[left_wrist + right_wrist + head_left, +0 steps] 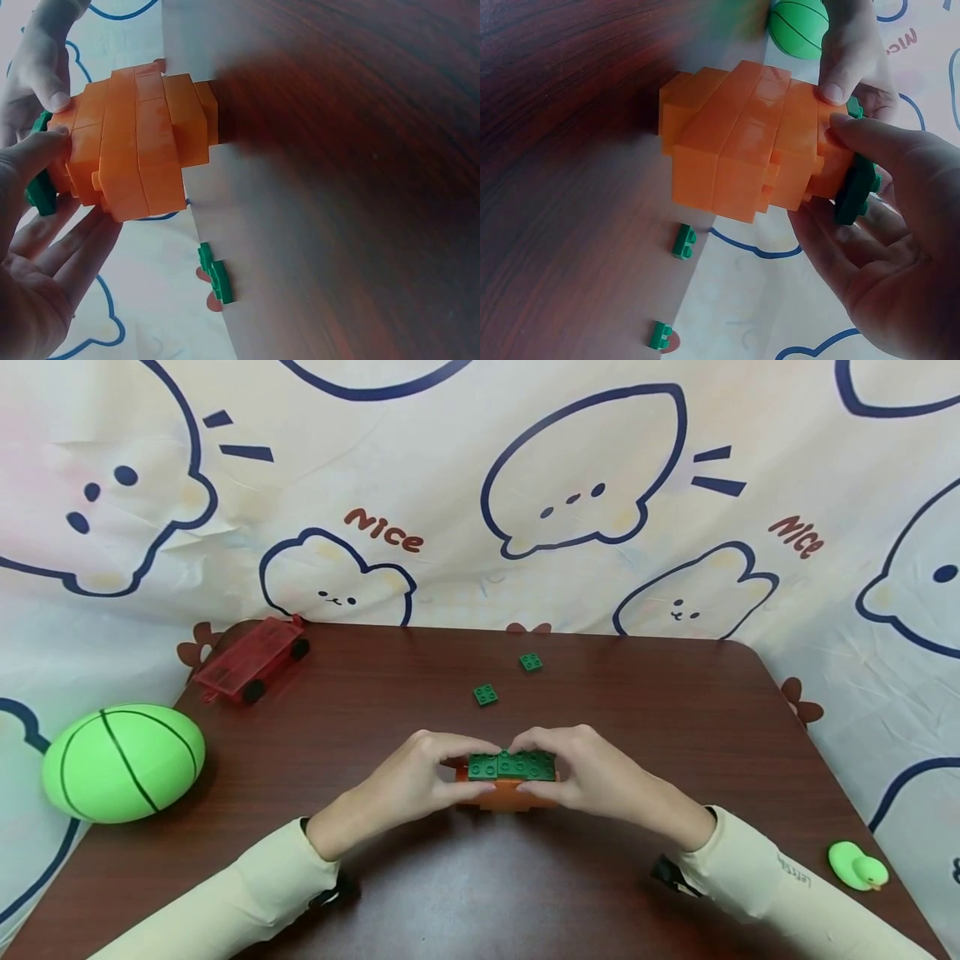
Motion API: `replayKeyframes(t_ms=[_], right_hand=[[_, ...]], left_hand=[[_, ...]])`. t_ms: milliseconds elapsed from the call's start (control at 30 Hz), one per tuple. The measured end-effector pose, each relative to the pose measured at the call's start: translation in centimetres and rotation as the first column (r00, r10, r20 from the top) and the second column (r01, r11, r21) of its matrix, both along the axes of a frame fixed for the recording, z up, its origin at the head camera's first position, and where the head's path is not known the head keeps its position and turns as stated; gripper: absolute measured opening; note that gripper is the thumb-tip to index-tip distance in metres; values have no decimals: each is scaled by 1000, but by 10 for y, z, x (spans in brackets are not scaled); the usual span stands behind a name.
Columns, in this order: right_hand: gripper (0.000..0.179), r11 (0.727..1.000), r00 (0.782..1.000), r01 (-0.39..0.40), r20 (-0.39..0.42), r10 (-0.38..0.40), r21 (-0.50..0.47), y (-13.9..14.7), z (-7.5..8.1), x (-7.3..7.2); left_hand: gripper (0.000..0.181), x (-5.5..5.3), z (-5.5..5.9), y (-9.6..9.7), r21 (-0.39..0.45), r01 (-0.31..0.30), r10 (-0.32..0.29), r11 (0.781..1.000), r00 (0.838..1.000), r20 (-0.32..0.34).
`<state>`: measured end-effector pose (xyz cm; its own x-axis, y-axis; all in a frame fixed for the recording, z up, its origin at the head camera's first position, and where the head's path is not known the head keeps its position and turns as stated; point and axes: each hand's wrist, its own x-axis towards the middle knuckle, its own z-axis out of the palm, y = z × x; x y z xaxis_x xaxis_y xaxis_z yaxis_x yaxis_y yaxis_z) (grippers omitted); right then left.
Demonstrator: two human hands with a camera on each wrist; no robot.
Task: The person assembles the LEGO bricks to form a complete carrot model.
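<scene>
A stepped build of orange toy bricks (510, 797) stands on the table, narrow at its base and wider in the middle. Green bricks (527, 767) form its top layer. My left hand (438, 772) grips the upper part from the left, thumb on the near side and fingers around the back. From the right, my right hand (581, 768) holds it the same way. Both thumbs press the orange bricks (735, 142) just below the green layer, as the wrist views show. The far side of the build is hidden in the head view.
Two small green bricks, one nearer (485, 695) and one farther (531, 662), lie beyond the build. A red toy wagon (251, 660) is at the back left, a green ball (123, 763) at the left edge. A green toy duck (857, 866) sits at the right.
</scene>
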<state>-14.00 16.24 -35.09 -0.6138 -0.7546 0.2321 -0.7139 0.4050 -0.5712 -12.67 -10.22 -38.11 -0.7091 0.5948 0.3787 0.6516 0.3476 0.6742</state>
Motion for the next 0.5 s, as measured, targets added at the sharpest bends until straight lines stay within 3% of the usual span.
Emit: replayKeyframes(t_ms=[500], right_hand=[[36, 998, 999, -31, 12, 31, -63, 0, -3, -2]], left_hand=[[34, 1, 2, 0, -19, 2, -2, 1000, 1000, -30]])
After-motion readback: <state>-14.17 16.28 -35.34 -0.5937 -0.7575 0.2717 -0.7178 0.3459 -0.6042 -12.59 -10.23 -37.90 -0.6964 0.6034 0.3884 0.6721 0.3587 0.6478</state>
